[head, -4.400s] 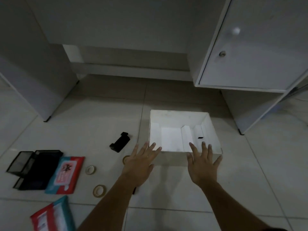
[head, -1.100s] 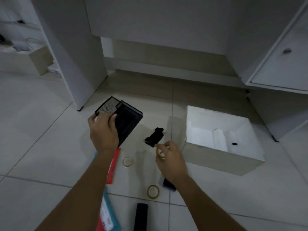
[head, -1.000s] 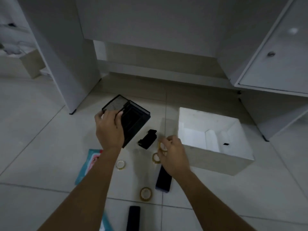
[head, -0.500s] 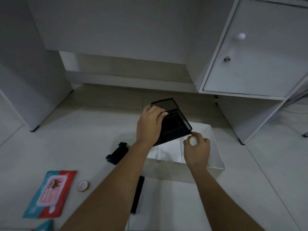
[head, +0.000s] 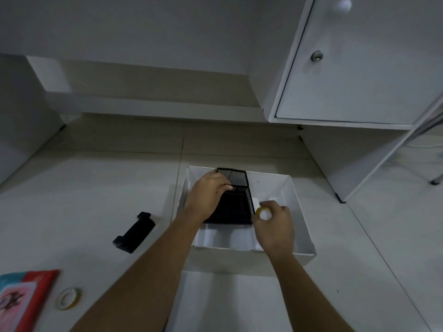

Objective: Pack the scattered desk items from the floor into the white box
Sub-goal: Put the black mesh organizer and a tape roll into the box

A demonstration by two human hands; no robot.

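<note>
A: Where is the open white rectangular box (head: 297, 207) being seen?

B: It is being seen on the pale tiled floor (head: 84, 188), in front of a white cabinet door (head: 359, 68) with a round metal knob. White raised dividers are being shown on its bottom.

A: What is being gripped by the left hand (head: 207, 200)?

B: The black wire-mesh desk organiser (head: 235, 200) is being gripped at its left edge, with the fingers curled over the rim. The organiser is being held inside the box, toward the far left part; whether it is resting on the bottom cannot be told.

A: And the right hand (head: 275, 226)?

B: A small yellowish roll of clear tape (head: 263, 213) is being pinched between the thumb and fingers, over the inside of the box and just beside the organiser's right edge.

A: What is being left on the floor?

B: A black flat clip-like holder (head: 134, 232) is being seen to the left of the box, apart from it. A second tape roll (head: 68, 298) and a red and teal flat packet (head: 21, 300) are being shown at the lower left corner, near each other.
</note>
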